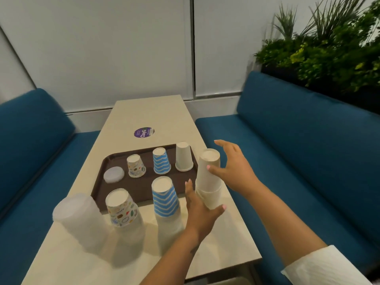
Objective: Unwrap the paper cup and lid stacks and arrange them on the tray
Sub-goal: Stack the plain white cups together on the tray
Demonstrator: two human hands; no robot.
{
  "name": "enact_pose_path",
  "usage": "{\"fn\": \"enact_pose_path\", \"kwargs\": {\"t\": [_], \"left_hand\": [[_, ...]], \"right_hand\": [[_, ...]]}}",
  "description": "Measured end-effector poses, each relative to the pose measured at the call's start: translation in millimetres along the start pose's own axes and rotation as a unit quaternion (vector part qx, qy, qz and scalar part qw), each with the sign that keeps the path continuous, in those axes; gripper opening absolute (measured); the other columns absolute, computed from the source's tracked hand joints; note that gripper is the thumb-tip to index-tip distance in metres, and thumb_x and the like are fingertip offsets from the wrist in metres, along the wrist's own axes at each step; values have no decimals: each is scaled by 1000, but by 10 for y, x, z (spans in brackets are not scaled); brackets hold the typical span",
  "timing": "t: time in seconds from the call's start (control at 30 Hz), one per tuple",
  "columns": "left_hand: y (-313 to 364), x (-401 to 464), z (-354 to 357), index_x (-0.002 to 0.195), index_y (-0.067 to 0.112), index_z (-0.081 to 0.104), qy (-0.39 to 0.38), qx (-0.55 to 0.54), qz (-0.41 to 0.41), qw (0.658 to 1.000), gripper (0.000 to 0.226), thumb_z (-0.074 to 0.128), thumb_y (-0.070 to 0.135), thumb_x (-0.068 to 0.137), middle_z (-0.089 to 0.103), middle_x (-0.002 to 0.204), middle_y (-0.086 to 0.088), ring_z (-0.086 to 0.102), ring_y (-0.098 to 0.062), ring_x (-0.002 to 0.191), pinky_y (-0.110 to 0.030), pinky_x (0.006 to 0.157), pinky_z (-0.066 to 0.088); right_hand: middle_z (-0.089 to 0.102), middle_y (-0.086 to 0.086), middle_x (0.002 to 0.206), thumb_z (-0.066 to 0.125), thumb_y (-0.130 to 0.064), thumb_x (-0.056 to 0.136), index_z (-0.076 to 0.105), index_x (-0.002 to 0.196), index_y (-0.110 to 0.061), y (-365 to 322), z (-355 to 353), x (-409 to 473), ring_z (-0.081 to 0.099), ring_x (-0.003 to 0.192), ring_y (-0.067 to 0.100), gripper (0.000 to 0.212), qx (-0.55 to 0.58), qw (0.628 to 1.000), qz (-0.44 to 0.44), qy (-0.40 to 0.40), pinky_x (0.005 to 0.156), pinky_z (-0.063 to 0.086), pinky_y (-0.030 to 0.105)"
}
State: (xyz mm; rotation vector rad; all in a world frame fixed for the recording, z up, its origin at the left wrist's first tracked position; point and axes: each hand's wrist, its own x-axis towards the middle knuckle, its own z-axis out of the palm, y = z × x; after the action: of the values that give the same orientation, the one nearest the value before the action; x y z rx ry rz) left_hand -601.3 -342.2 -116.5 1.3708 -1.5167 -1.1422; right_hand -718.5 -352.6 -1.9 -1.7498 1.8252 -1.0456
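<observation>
Left hand (202, 204) grips the lower part of the upright plain paper cup stack (209, 177), right hand (232, 167) relaxed at its top, brown tray (98, 182) just beside, leftward.

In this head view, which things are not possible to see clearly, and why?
- Plain cup stack: the number of cups is unclear; the left hand covers its base.
- Lid stack: blurred, so single lids cannot be counted.
- Purple sticker: the small print is too small to read.
- Right hand: only its thumb shows on the stack; the other fingers appear spread clear of it.
</observation>
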Motion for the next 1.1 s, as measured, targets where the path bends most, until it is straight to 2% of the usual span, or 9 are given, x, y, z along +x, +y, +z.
{"fn": "enact_pose_path", "kwargs": {"t": [0.1, 0.17, 0.3, 0.37, 0.47, 0.63, 0.83, 1.0, 1.1], "left_hand": [[-63, 160, 68, 151, 22, -10, 15, -34, -6, 999, 129, 87, 24, 66, 2, 159, 3, 9, -16, 146, -40, 119, 20], [-103, 247, 101, 151, 26, -6, 25, -59, -13, 998, 128, 87, 23, 64, 13, 156, 4, 20, -15, 143, -39, 117, 26], [-188, 396, 162, 147, 24, 21, 36, -101, -4, 994, 112, 88, 27, 58, 49, 136, 5, 52, -15, 121, -38, 100, 48], [-227, 439, 193, 142, 25, 32, 46, -113, -4, 993, 100, 88, 27, 58, 58, 126, 6, 59, -13, 112, -30, 91, 53], [-236, 466, 237, 135, 28, 42, 68, -115, 1, 991, 87, 88, 19, 62, 60, 119, 11, 61, -7, 106, -14, 77, 51], [-221, 492, 288, 130, 28, 42, 109, -89, 15, 990, 84, 90, 22, 61, 57, 118, 14, 57, 0, 104, -1, 74, 45], [-242, 512, 310, 126, 35, 41, 125, -77, 17, 989, 85, 91, 24, 58, 56, 118, 16, 57, -4, 106, -2, 77, 45], [-268, 517, 283, 120, 34, 45, 127, -97, 16, 987, 82, 92, 16, 56, 58, 114, 12, 57, 4, 99, -4, 73, 45], [-301, 509, 276, 121, 38, 44, 127, -90, 24, 988, 81, 92, 26, 57, 59, 118, 12, 57, 4, 103, -5, 77, 46]], "right_hand": [[34, -7, 150, 73, -38, 82, 30, 144, -37, 25, 51, 98, 41, 131, 17, 75, -10, 1000, 11, -26, 103, 38, 34], [42, -6, 145, 73, -39, 82, 30, 144, -39, 41, 80, 144, 45, 127, 18, 75, -12, 999, 14, -48, 100, 41, 34], [48, -9, 139, 76, -37, 79, 29, 143, -41, 112, 101, 218, 49, 118, 16, 80, -3, 997, 19, -69, 98, 45, 35], [48, -10, 137, 80, -34, 74, 28, 144, -40, 180, 128, 242, 49, 118, 16, 87, 15, 996, 28, -80, 99, 45, 36], [50, -13, 132, 84, -30, 69, 32, 136, -44, 316, 218, 254, 50, 119, 16, 85, 75, 991, 46, -96, 102, 47, 42], [53, -14, 126, 82, -40, 71, 40, 128, -42, 421, 261, 347, 52, 115, 14, 71, 116, 987, 47, -100, 100, 49, 39], [54, -14, 124, 82, -46, 69, 41, 122, -45, 487, 261, 469, 53, 112, 13, 67, 112, 987, 26, -110, 97, 50, 36], [55, -19, 118, 82, -47, 67, 42, 111, -57, 515, 278, 490, 54, 110, 13, 60, 136, 985, 11, -108, 91, 51, 32], [56, -15, 122, 82, -43, 69, 47, 122, -46, 480, 250, 523, 54, 110, 14, 63, 161, 982, 11, -100, 93, 52, 37]]}}
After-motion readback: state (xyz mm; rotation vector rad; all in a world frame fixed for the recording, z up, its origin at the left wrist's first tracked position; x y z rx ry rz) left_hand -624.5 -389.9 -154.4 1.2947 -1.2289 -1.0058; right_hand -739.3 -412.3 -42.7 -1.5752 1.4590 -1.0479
